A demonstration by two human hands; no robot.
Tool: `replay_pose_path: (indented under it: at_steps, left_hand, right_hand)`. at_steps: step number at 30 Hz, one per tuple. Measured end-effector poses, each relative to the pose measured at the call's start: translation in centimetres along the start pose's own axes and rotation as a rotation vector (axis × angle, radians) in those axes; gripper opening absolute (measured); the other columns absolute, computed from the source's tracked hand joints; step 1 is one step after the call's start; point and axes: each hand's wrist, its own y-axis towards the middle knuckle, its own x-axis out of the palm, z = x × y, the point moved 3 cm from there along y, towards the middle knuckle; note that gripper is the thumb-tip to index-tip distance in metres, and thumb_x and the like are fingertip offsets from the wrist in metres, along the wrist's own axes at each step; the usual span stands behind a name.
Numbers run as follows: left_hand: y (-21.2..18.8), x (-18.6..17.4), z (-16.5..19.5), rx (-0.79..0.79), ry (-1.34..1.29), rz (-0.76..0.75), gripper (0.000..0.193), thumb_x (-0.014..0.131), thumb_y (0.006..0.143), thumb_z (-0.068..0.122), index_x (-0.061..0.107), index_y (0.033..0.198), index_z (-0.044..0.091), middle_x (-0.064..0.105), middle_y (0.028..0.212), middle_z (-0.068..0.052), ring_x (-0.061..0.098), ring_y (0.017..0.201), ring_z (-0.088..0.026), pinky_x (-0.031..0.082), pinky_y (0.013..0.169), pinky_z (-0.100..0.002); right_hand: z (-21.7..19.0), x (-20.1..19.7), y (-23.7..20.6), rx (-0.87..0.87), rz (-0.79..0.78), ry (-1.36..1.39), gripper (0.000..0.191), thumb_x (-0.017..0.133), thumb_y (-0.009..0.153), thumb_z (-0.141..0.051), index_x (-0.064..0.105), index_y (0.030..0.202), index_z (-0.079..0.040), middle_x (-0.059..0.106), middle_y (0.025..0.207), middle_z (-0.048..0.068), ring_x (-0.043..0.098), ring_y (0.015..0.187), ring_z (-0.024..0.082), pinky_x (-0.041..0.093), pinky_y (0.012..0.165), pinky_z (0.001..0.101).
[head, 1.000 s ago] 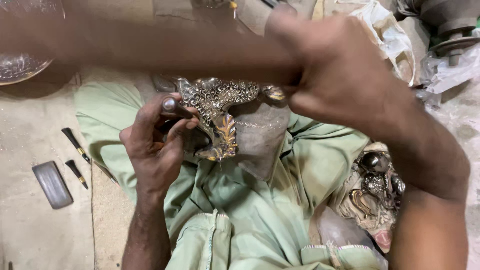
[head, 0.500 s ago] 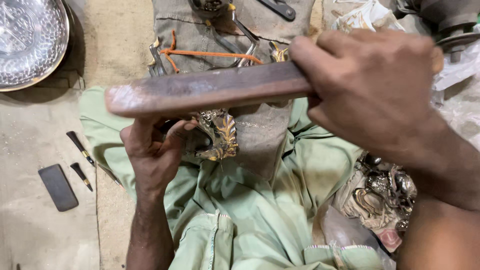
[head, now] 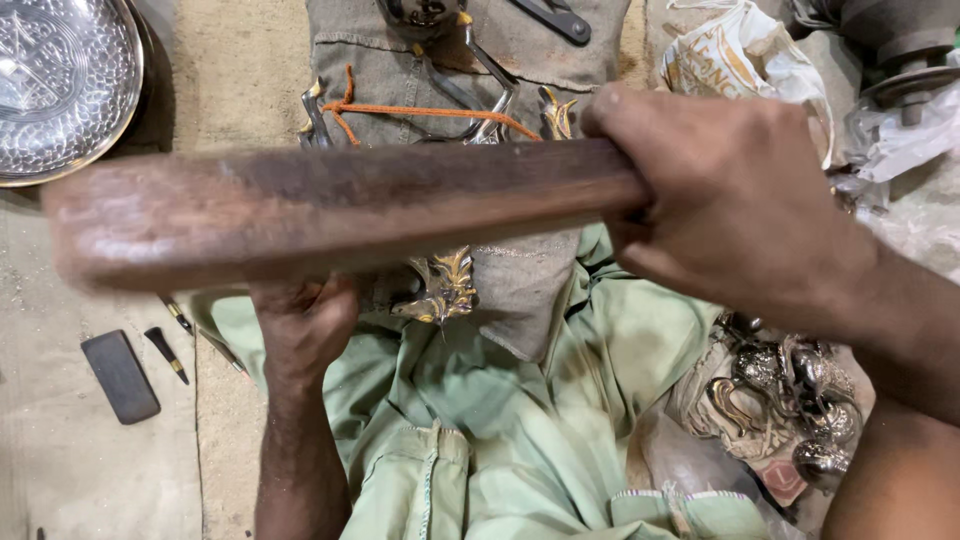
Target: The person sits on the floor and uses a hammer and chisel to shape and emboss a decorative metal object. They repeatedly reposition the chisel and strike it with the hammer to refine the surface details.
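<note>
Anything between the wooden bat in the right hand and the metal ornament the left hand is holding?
Nothing visible. The bat, gripped by the right hand, hangs raised and blurred above the ornament, hiding its upper part. The left hand holds the ornament from its left side, close under the bat.

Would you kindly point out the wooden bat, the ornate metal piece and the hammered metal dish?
wooden bat (head: 300,215), head view, middle of blade
ornate metal piece (head: 440,290), head view, leaf-shaped end
hammered metal dish (head: 60,90), head view, dimpled inside

I sit on a sandy, beige floor (head: 60,470), dusty and worn. A hammered metal bowl (head: 60,90) lies at my upper left, a dark flat stone (head: 120,376) lower left. Crumpled plastic bags (head: 740,60) and a grey machine base (head: 900,50) crowd the upper right under even, soft light
</note>
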Motion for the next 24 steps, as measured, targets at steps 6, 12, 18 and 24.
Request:
replay_pose_path:
  at_steps: [6,12,18,24]
  left_hand:
    - [-0.7,-1.5,-1.4,0.211,0.164,-0.099,0.033,0.055,0.081,-0.011,0.071,0.107,0.003,0.061,0.082,0.002,0.056,0.073,-0.009,0.05,0.071,-0.021]
    - [0.0,-1.3,-0.6,0.377,0.27,-0.082,0.022,0.059,0.085,-0.006,0.071,0.102,0.004,0.068,0.094,-0.002,0.065,0.087,-0.02,0.056,0.089,-0.036]
    - [2.3,0.5,2.8,0.523,0.087,-0.237,0.027,0.059,0.093,-0.011,0.074,0.105,0.007,0.076,0.097,-0.004,0.075,0.09,-0.016,0.064,0.085,-0.034]
    - [1.3,-0.6,2.1,0.296,-0.374,0.285,0.038,0.076,0.079,-0.005,0.066,0.111,0.011,0.071,0.104,0.003,0.073,0.087,-0.01,0.065,0.074,-0.024]
  right_hand:
    - [-0.7,-0.6,0.1,-0.052,0.042,-0.053,0.039,0.083,0.068,-0.023,0.071,0.103,-0.011,0.064,0.074,0.004,0.067,0.065,0.024,0.048,0.055,0.0398]
    - [-1.1,-1.1,0.0,-0.045,0.074,-0.152,0.033,0.083,0.068,-0.018,0.074,0.098,-0.013,0.064,0.07,0.003,0.066,0.058,0.021,0.047,0.049,0.0356]
    - [-1.3,-0.3,-1.1,-0.038,0.037,-0.198,0.032,0.085,0.071,-0.022,0.073,0.098,-0.012,0.065,0.07,0.004,0.065,0.057,0.02,0.047,0.049,0.0354]
    - [-0.6,-0.6,-1.4,0.024,0.075,-0.037,0.032,0.077,0.082,-0.009,0.071,0.113,-0.008,0.072,0.087,0.008,0.069,0.071,0.025,0.05,0.062,0.0388]
